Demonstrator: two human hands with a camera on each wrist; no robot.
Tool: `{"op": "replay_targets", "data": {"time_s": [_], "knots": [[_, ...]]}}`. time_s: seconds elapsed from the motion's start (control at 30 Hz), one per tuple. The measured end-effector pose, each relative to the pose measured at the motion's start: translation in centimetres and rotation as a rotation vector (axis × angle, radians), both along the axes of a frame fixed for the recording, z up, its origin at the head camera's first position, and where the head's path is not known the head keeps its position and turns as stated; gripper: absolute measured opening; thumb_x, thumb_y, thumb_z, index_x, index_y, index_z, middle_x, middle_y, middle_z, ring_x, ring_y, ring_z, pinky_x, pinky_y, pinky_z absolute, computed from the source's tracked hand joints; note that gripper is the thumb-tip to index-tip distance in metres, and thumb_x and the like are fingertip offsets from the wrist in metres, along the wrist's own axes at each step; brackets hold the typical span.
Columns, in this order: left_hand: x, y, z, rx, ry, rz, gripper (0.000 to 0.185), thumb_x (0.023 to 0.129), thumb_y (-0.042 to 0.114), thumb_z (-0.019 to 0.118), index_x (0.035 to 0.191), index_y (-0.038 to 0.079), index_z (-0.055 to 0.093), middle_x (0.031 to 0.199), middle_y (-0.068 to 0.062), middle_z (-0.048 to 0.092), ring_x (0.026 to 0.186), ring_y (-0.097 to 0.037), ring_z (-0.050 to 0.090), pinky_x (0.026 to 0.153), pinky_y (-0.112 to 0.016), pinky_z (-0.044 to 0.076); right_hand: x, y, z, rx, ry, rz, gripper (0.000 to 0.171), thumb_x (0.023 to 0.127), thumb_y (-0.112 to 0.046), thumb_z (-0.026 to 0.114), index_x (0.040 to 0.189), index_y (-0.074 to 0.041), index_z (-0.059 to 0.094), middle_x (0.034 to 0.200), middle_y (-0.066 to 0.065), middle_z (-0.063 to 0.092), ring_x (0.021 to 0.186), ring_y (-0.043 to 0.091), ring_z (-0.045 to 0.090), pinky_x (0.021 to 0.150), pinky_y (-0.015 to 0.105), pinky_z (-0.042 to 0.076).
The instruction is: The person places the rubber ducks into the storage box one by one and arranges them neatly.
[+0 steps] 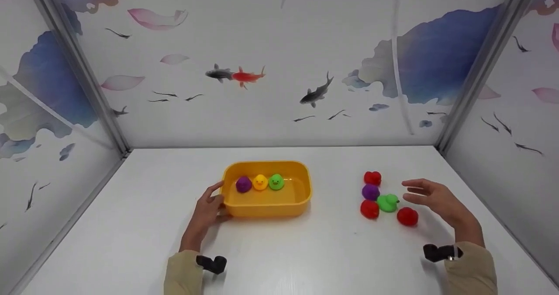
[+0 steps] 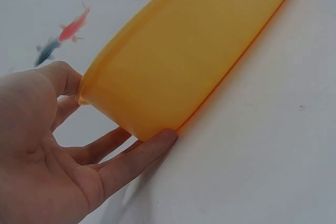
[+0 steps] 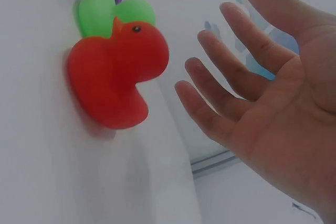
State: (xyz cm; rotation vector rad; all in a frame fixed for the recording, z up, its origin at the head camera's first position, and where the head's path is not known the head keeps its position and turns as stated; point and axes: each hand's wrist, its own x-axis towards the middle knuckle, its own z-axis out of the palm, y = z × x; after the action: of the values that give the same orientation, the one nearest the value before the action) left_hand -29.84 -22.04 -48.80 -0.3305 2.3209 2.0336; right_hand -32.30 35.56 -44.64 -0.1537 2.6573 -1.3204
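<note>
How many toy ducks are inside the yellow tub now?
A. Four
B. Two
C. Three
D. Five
C: the yellow tub holds three ducks in a row, the purple duck, the yellow duck and the green duck; the other five lie on the table.

Bare table between yellow tub and duck cluster.

White table, fish-print walls.
</note>
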Motion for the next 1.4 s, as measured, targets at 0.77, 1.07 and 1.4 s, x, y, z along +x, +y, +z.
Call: {"op": "replay_targets", "data": {"time_s": [0.77, 1.07, 1.4], "knots": [[0.0, 0.2, 0.0, -0.006, -0.006, 0.01, 0.051, 0.103, 0.02, 0.047, 0.152, 0.028, 0.041, 0.142, -0.02, 0.055, 0.105, -0.025, 0.067, 0.09, -0.038, 0.061, -0.2, 2.0, -2.9, 0.024, -0.177, 0.044, 0.071, 0.087, -0.04, 0.074, 0.144, -0.007, 0.048, 0.147, 0.022, 0.047, 0.131, 0.035, 0.045, 0.108, 0.06, 0.042], [0.0, 0.1, -0.1, -0.008, 0.006, 0.003, 0.05, 0.103, 0.019, 0.046, 0.152, 0.027, 0.04, 0.141, -0.021, 0.056, 0.102, -0.024, 0.067, 0.088, -0.039, 0.062, -0.2, 1.7, -3.1, 0.058, -0.155, 0.077, 0.068, 0.087, -0.036, 0.075, 0.14, -0.002, 0.048, 0.146, 0.025, 0.046, 0.129, 0.036, 0.046, 0.106, 0.053, 0.045], [0.0, 0.1, -0.1, -0.007, 0.007, 0.004, 0.051, 0.103, 0.019, 0.046, 0.153, 0.027, 0.04, 0.14, -0.021, 0.056, 0.099, -0.023, 0.068, 0.087, -0.04, 0.062, -0.1, 1.5, -2.8, 0.055, -0.15, 0.058, 0.053, 0.087, -0.039, 0.075, 0.126, -0.007, 0.06, 0.145, 0.022, 0.05, 0.129, 0.039, 0.044, 0.101, 0.049, 0.046]]}}
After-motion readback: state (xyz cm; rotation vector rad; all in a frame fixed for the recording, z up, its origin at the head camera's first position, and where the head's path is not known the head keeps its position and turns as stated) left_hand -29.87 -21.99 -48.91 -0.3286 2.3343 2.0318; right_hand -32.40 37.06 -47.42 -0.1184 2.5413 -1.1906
